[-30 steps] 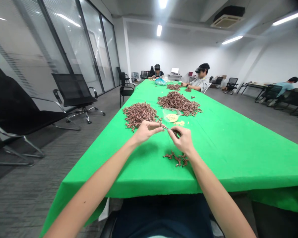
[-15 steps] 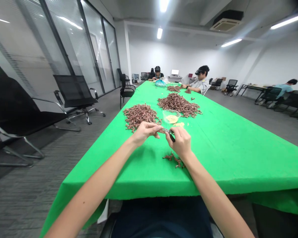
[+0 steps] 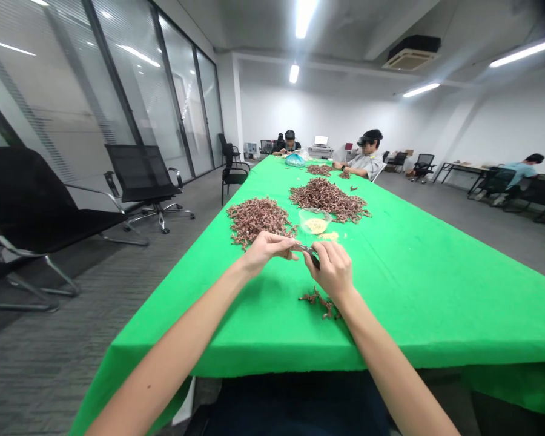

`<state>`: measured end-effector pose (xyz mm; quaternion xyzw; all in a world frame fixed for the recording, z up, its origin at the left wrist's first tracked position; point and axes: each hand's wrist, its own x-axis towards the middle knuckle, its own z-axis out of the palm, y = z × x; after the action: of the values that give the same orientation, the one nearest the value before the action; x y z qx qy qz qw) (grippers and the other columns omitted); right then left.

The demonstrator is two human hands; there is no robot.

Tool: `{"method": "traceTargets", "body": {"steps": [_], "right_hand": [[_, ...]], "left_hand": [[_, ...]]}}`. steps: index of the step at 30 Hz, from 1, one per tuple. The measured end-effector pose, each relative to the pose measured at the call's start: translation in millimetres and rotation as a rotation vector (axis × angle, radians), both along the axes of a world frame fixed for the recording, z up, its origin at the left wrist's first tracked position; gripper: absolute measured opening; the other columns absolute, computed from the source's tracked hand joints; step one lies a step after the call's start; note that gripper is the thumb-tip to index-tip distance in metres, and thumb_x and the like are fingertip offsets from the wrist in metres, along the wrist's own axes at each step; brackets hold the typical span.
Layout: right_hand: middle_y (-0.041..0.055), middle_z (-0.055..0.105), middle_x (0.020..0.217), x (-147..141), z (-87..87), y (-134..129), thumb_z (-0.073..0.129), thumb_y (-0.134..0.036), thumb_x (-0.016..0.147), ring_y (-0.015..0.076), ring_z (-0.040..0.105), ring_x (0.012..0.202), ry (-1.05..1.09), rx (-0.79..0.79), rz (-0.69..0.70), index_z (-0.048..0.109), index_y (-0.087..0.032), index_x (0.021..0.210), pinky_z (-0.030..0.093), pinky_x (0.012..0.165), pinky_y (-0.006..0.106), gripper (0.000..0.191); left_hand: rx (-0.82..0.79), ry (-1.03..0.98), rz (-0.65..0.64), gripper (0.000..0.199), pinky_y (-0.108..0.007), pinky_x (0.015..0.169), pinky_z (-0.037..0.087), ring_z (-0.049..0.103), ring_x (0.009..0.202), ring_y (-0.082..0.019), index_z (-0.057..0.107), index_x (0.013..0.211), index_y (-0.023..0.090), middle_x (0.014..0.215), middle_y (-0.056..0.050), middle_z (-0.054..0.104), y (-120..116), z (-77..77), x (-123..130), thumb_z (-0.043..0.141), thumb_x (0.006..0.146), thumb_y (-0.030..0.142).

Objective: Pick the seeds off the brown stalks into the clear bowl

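Note:
Between my left hand and my right hand is a small dark tool with a metal tip, held over the green tablecloth. Both hands pinch it at their fingertips, and their fingers hide most of it. Just below my right hand lies a small scatter of brown dried sprigs. Ahead of my left hand is a large heap of the same sprigs. A second heap lies farther along. Between the heaps and close to my hands sits a clear bowl of pale yellow grains, with loose grains beside it.
A co-worker sits along the table's far right side, near smaller heaps, and another person sits at the far end beside a blue plastic bag. Black mesh chairs stand to the left of the table.
My hands have drawn closer together around the tool. The whole view has shifted lower in the frame as my head tilts up slightly.

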<state>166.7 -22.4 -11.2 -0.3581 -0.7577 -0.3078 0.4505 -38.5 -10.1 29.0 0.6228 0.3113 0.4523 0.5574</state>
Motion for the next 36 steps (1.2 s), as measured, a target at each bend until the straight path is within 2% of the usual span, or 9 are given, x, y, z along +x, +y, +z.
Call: {"method": "traceTargets", "body": {"steps": [4, 18, 36], "right_hand": [[0.0093, 0.065, 0.084, -0.4, -0.2, 0.3, 0.057, -0.032, 0.094, 0.0218, 0.057, 0.077, 0.004, -0.003, 0.000, 0.058, -0.017, 0.099, 0.038, 0.069, 0.034, 0.016], [0.0094, 0.066, 0.086, 0.5, 0.1, -1.6, 0.056, -0.032, 0.094, 0.0212, 0.056, 0.076, -0.019, 0.020, 0.006, 0.058, -0.017, 0.100, 0.038, 0.069, 0.034, 0.016], [0.0092, 0.068, 0.088, 0.8, 2.3, -5.3, 0.058, -0.031, 0.093, 0.0192, 0.057, 0.076, -0.033, 0.040, -0.023, 0.059, -0.016, 0.099, 0.037, 0.070, 0.033, 0.017]], "left_hand": [[-0.013, -0.009, 0.017, 0.037, -0.036, 0.081, 0.055, 0.073, 0.078, -0.023, 0.078, 0.095, 0.009, 0.091, -0.017, 0.076, -0.9, 1.1, 1.3, 0.077, 0.076, 0.041], [-0.059, -0.025, -0.042, 0.035, -0.032, 0.079, 0.054, 0.071, 0.075, -0.019, 0.078, 0.092, 0.009, 0.088, -0.015, 0.076, -0.9, -3.4, 2.4, 0.077, 0.077, 0.041], [-0.079, -0.037, -0.067, 0.035, -0.032, 0.078, 0.054, 0.072, 0.077, -0.020, 0.077, 0.092, 0.009, 0.091, -0.016, 0.076, 0.4, -4.8, 2.9, 0.075, 0.078, 0.041]]}}
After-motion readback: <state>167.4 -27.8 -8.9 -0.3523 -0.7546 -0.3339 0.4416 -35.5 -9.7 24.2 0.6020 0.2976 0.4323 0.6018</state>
